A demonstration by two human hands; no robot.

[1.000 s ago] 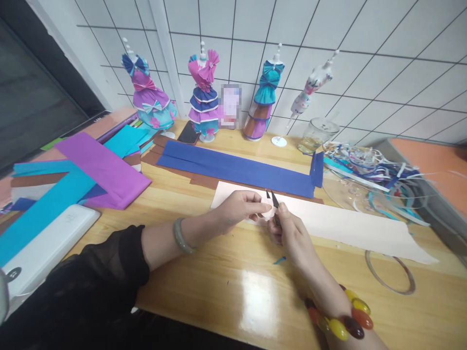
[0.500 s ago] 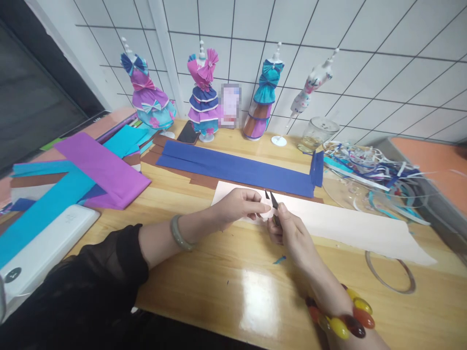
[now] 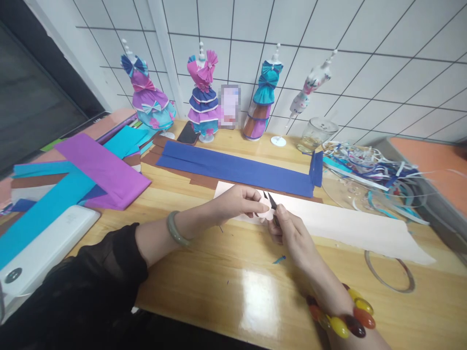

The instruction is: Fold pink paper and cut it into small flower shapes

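Left hand (image 3: 245, 201) has thumb and fingers pinched together on a small pale piece (image 3: 269, 214), held over the near edge of the long pale strip (image 3: 350, 225). Right hand (image 3: 292, 227) is wrapped around dark-bladed scissors (image 3: 272, 201), their points parted just beside the piece. Its edge looks rounded and lobed, so I'd judge the trimming partly done; how much remains, I can't tell from here. Most of the strip looks uncut. Beyond it stand three skirted dress forms (image 3: 203, 99) and one without a skirt (image 3: 313, 82).
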